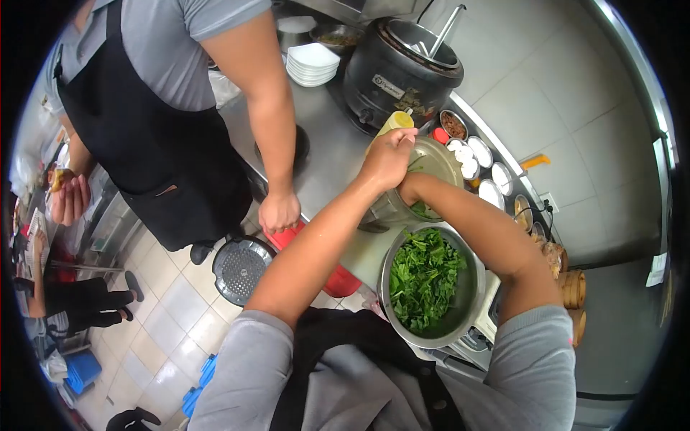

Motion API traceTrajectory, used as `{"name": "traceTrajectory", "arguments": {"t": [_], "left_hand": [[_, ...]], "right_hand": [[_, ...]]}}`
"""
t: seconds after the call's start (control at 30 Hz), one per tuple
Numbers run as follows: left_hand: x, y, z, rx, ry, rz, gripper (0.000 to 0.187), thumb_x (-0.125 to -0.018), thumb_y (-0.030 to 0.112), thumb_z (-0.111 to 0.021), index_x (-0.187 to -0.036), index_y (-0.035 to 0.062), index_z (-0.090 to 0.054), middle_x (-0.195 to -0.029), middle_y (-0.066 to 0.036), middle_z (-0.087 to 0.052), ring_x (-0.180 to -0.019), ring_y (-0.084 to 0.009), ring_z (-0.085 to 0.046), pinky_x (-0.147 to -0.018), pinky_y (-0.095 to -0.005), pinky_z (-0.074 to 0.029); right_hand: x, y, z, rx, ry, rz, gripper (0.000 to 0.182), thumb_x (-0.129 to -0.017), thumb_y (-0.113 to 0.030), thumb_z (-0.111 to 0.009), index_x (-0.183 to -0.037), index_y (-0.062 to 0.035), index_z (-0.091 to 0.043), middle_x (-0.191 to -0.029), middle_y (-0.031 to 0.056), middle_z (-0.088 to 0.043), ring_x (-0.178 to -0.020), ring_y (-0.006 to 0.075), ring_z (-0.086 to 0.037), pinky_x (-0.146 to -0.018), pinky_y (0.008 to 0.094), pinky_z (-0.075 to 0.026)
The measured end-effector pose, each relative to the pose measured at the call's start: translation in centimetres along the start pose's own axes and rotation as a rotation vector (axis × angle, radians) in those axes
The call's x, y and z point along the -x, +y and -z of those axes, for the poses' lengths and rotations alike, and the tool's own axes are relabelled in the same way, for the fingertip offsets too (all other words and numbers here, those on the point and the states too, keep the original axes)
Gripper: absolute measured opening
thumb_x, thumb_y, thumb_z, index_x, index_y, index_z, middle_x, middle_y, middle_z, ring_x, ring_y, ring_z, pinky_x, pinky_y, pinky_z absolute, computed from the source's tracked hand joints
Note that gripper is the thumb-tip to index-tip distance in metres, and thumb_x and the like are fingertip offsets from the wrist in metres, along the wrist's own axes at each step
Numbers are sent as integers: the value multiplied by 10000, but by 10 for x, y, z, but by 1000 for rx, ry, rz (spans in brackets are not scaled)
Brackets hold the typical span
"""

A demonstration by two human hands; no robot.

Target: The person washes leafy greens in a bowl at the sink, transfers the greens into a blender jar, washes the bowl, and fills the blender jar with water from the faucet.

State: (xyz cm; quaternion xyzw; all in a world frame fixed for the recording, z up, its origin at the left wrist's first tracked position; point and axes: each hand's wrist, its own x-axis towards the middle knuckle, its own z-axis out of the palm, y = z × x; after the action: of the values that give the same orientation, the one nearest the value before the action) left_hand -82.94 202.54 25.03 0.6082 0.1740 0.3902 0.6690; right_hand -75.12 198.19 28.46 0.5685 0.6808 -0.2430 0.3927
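Note:
My left hand [388, 159] is closed at the near left rim of a translucent container [442, 161], beside a yellow-topped bottle [399, 122]; what its fingers hold is hidden. My right hand [411, 188] reaches down into the container, where some green leaves [422, 210] show; its fingers are out of sight. Nearer to me, a large metal bowl [472, 302] holds chopped green leaves [425, 276].
A black soup warmer [392, 79] with a ladle stands at the back, near stacked white plates [312, 65]. Small dishes [491, 194] line the wall. At the left a co-worker in a black apron [169, 165] rests a fist by a red object [338, 281].

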Motion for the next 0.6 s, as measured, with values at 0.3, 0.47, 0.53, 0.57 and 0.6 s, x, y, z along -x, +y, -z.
{"name": "traceTrajectory", "arguments": {"t": [0.3, 0.47, 0.53, 0.57, 0.6], "left_hand": [[85, -12, 12, -88, 247, 52, 403, -957, 329, -505, -1153, -23, -532, -1034, -101, -615, -988, -163, -558, -904, -290, -427], [106, -48, 10, -190, 328, 44, 369, -978, 352, -416, -883, 13, -528, -806, -43, -535, -788, -119, -516, -732, -283, -449], [105, -51, 2, -33, 349, 109, 401, -980, 356, -387, -803, 16, -505, -731, -37, -518, -681, -127, -526, -636, -289, -458], [103, -53, 2, 14, 352, 130, 412, -981, 361, -378, -795, 15, -502, -728, -43, -521, -645, -138, -530, -614, -288, -458], [102, -55, 2, 60, 354, 151, 422, -982, 366, -368, -788, 14, -498, -724, -49, -524, -610, -148, -534, -592, -288, -458]], "right_hand": [[110, 18, -21, -1078, 816, 17, 187, -878, -133, -564, -1013, -34, -648, -877, 98, -655, -761, 141, -613, -639, 302, -515], [164, 12, -88, -1325, 887, 9, 203, -904, -136, -539, -1035, -9, -629, -890, 50, -636, -757, 103, -599, -604, 233, -508], [150, 7, -141, -1451, 779, -13, 259, -888, -196, -581, -1041, 9, -621, -875, 64, -642, -761, 133, -610, -637, 275, -520], [142, 4, -158, -1345, 627, -131, 348, -872, -261, -610, -1088, 11, -596, -947, 104, -638, -836, 188, -616, -721, 318, -517], [133, 0, -176, -1235, 475, -242, 445, -856, -327, -639, -1136, 12, -572, -1019, 144, -633, -911, 243, -621, -805, 362, -513]]}}
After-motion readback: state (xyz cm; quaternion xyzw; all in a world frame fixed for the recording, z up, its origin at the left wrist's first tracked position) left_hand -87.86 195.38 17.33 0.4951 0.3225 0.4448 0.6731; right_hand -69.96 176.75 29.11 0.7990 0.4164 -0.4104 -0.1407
